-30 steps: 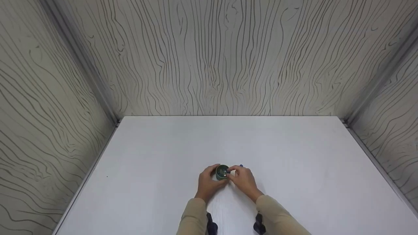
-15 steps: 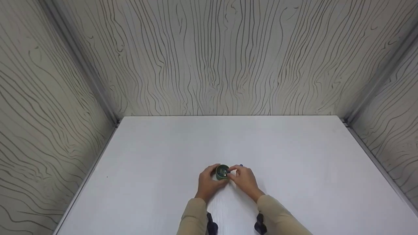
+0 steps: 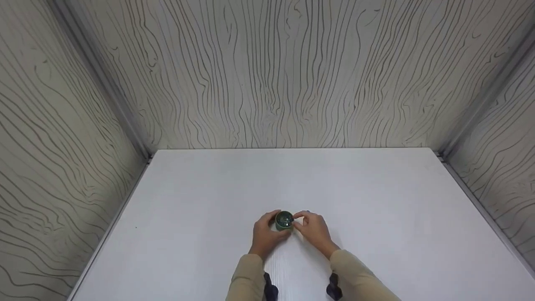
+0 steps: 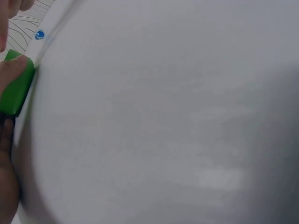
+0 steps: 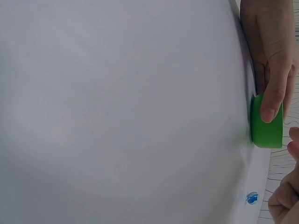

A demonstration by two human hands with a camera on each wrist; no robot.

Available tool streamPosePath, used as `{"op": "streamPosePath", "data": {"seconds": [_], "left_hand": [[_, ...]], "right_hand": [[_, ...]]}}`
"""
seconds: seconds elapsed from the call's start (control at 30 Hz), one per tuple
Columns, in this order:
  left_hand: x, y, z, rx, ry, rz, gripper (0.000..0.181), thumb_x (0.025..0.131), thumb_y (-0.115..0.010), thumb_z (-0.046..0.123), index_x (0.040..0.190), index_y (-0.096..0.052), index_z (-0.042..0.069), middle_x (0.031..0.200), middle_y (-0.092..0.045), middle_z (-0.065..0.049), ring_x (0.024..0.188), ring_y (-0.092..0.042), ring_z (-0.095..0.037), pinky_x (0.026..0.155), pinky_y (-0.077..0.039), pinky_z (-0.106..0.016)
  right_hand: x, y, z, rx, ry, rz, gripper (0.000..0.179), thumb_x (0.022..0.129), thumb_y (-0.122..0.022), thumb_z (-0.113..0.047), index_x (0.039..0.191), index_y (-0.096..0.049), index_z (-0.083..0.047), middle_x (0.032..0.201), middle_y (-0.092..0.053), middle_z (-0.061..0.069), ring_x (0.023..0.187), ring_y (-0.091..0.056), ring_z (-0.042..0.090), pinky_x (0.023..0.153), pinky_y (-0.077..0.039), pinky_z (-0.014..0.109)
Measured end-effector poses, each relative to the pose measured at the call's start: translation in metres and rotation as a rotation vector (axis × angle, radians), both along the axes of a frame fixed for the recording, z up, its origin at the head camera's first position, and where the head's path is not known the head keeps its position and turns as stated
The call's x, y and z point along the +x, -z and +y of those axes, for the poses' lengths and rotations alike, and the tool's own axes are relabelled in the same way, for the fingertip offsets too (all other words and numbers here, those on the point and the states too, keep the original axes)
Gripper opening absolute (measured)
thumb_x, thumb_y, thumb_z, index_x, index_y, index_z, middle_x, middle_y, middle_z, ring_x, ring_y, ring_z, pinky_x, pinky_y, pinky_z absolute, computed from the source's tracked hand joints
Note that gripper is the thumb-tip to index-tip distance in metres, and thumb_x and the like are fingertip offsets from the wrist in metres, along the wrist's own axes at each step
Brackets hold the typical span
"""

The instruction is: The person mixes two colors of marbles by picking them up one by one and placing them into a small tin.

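A small green cup (image 3: 280, 228) stands on the white table in the head view, with shiny dark contents and bright glints inside. My left hand (image 3: 264, 235) grips it from the left, thumb at the near side and fingers at the far side. In the right wrist view that thumb lies flat on the cup's green wall (image 5: 270, 133). My right hand (image 3: 314, 230) is at the cup's right rim, with thumb and index fingertip slightly apart. A blue-and-white marbled ball (image 5: 252, 198) lies on the table near my right hand; the head view mostly hides it.
The white table (image 3: 200, 188) runs back to a wood-grain patterned wall (image 3: 267, 83). Similar panels (image 3: 50, 167) rise on both sides, with grey posts in the corners. Dark devices (image 3: 271, 288) sit at my wrists.
My right fingertips have drawn slightly right from over the cup, and the dark blue piece between them now appears at the inside of the rim. My left hand keeps its grip.
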State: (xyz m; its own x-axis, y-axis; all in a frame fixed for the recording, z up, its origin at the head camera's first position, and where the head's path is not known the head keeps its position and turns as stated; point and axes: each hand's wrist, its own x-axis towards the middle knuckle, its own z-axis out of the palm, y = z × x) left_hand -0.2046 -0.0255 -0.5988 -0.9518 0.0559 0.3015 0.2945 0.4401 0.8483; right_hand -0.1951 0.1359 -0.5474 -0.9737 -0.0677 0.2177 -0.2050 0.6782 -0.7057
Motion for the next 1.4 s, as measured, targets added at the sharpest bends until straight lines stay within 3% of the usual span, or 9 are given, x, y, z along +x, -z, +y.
{"op": "streamPosePath", "data": {"seconds": [0.53, 1.03, 1.17, 1.4], "left_hand": [[0.0, 0.001, 0.0, 0.015, -0.002, -0.01, 0.058, 0.07, -0.083, 0.024, 0.122, -0.063, 0.006, 0.12, -0.069, -0.009, 0.116, -0.065, -0.025, 0.106, -0.051, -0.037], [0.0, 0.001, 0.001, 0.022, 0.001, -0.018, 0.059, 0.07, -0.084, 0.025, 0.123, -0.062, 0.008, 0.12, -0.069, -0.008, 0.116, -0.065, -0.024, 0.106, -0.052, -0.036], [0.002, 0.0, 0.002, 0.029, -0.008, -0.043, 0.06, 0.07, -0.084, 0.025, 0.124, -0.062, 0.01, 0.121, -0.068, -0.006, 0.118, -0.064, -0.022, 0.107, -0.051, -0.037], [0.001, 0.0, 0.002, 0.034, -0.006, -0.062, 0.061, 0.071, -0.084, 0.027, 0.124, -0.061, 0.011, 0.123, -0.068, -0.005, 0.119, -0.063, -0.022, 0.108, -0.05, -0.037]], "right_hand": [[-0.002, 0.003, 0.005, -0.025, 0.028, -0.009, 0.015, 0.08, -0.074, -0.009, 0.094, -0.072, -0.005, 0.055, -0.038, -0.007, 0.049, -0.029, -0.001, 0.044, -0.024, 0.013], [-0.005, 0.005, 0.012, -0.013, 0.078, -0.002, 0.014, 0.082, -0.072, -0.007, 0.096, -0.072, -0.004, 0.057, -0.041, -0.006, 0.051, -0.03, 0.0, 0.048, -0.027, 0.014], [-0.006, 0.006, 0.013, -0.017, 0.098, -0.011, 0.014, 0.082, -0.071, -0.007, 0.096, -0.071, -0.004, 0.058, -0.048, -0.003, 0.051, -0.031, 0.001, 0.047, -0.027, 0.013], [-0.009, 0.009, 0.016, -0.066, 0.134, -0.071, 0.017, 0.083, -0.07, -0.006, 0.099, -0.07, -0.001, 0.056, -0.042, -0.004, 0.052, -0.035, 0.005, 0.047, -0.029, 0.013]]}}
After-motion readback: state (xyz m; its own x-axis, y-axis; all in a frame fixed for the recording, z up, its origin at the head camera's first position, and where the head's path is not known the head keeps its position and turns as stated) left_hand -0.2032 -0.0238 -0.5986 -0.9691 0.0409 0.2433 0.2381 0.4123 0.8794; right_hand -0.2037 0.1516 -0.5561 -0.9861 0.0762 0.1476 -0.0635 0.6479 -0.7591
